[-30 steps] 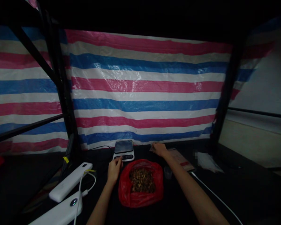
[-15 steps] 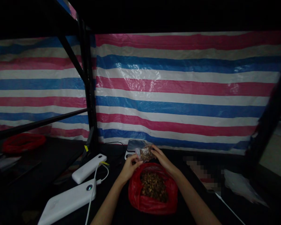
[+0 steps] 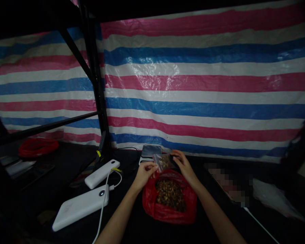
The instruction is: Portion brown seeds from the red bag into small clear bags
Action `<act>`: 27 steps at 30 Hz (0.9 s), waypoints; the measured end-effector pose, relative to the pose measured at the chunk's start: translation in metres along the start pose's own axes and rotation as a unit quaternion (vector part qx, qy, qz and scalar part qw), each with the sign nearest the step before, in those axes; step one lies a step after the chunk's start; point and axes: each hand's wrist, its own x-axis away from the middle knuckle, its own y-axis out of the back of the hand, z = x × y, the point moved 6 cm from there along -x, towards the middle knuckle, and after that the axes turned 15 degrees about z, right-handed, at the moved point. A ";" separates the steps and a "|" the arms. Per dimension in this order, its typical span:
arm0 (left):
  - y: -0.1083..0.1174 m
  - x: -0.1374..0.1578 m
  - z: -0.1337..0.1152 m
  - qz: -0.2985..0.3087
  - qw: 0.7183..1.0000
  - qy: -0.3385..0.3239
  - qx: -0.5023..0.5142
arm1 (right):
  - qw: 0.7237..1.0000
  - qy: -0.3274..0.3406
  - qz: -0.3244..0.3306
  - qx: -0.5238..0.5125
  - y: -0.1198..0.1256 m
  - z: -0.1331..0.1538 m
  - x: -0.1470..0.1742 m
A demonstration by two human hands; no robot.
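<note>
Both hands meet over the middle of the dark tabletop (image 3: pixel 53 176), and between them hangs a small clear plastic pouch with brown bits inside (image 3: pixel 163 162), held just above the open mouth of a crumpled red plastic bag full of brown pieces (image 3: pixel 170 198). That spot looks sensible to me: anything that slips from the pouch would drop back into the red bag rather than onto the table. The left hand (image 3: pixel 144 173) pinches the pouch's near left corner, thumb and fingertips closed on the film, wrist bent up a little with the forearm running in from the lower left. The right hand (image 3: pixel 185 166) comes from the other side, its fingers curled round the pouch's right edge and closed on it, the forearm stretched out from the lower right. Held by both sides like this, the pouch stays spread and fairly level. Just behind it sits a small flat digital scale with a dark glossy top (image 3: pixel 151 151), close at hand yet apart from the pouch as far as I can make out in this dim light. Off to the left lie two white slab-shaped power banks (image 3: pixel 81 206) with a white cable (image 3: pixel 103 200) plugged in, and the red, white and blue striped tarpaulin (image 3: pixel 205 84) hangs close behind.
</note>
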 end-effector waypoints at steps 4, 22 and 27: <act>0.010 0.010 -0.015 -0.113 0.980 -0.056 -0.154 | 0.996 0.005 0.048 0.071 -0.019 0.020 0.008; -0.022 0.014 -0.027 0.006 0.936 -0.071 -0.346 | 0.985 0.031 0.071 0.154 -0.048 0.034 0.023; -0.025 0.015 -0.027 0.003 0.936 -0.055 -0.346 | 0.990 0.041 0.053 0.128 -0.044 0.030 0.022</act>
